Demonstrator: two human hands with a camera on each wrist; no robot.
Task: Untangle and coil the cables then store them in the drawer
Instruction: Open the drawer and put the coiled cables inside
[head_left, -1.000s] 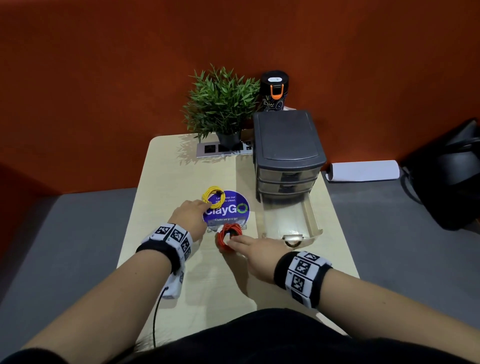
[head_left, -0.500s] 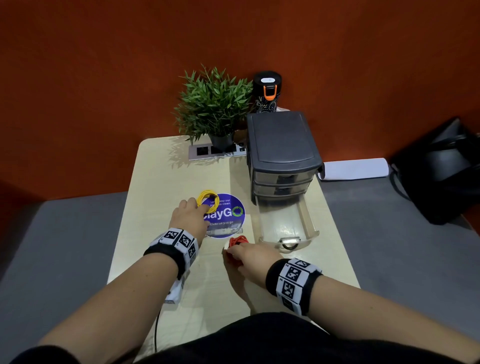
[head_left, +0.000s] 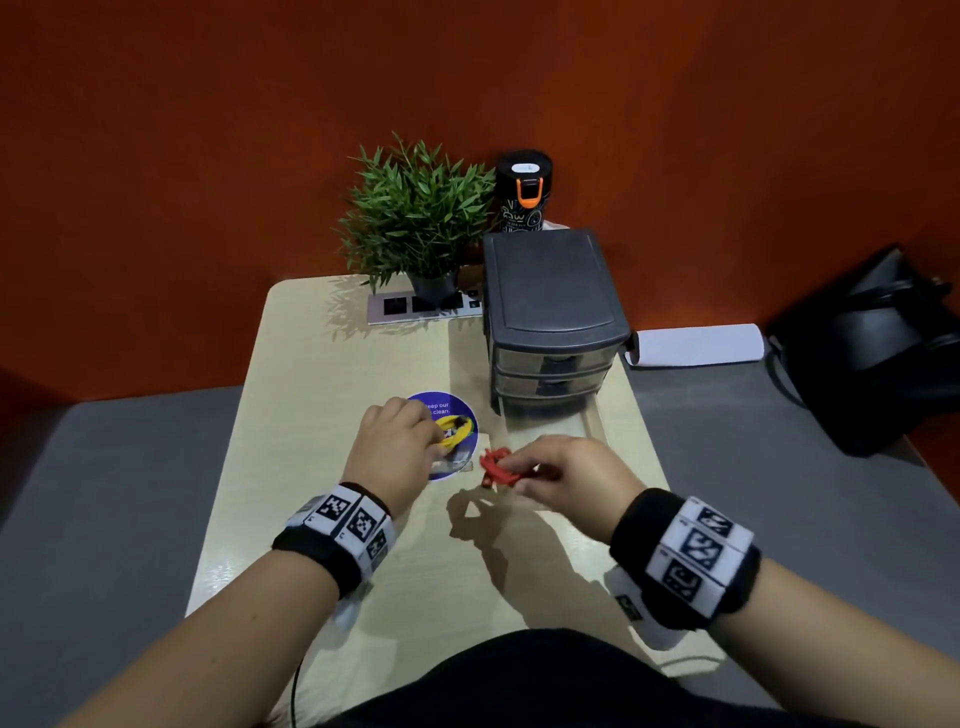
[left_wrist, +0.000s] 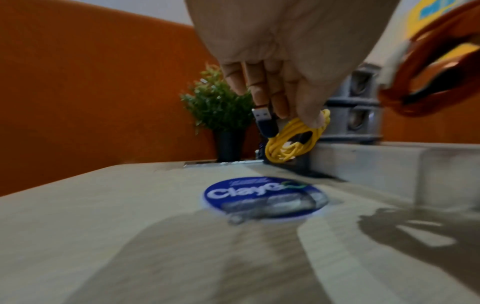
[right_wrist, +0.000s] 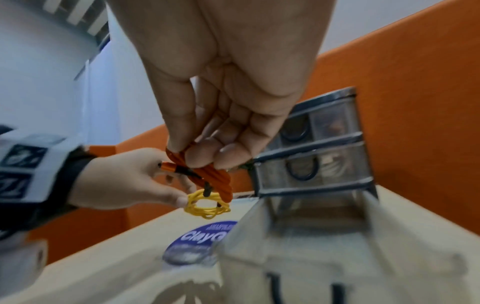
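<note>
Nearest the desk's (head_left: 291, 493) front edge, the red cable coil (head_left: 497, 466) is now pinched in the right hand (head_left: 569, 475) and lifted clear of the surface — a second ago it was only being touched where it lay. Just beyond, the yellow cable coil (left_wrist: 293, 142) has likewise been raised in the left hand's (head_left: 392, 444) fingertips above the round blue sticker (left_wrist: 262, 196). Toward the right edge, the bottom drawer (right_wrist: 306, 232) is seen pulled open — storing both coils is judged the step at hand.
</note>
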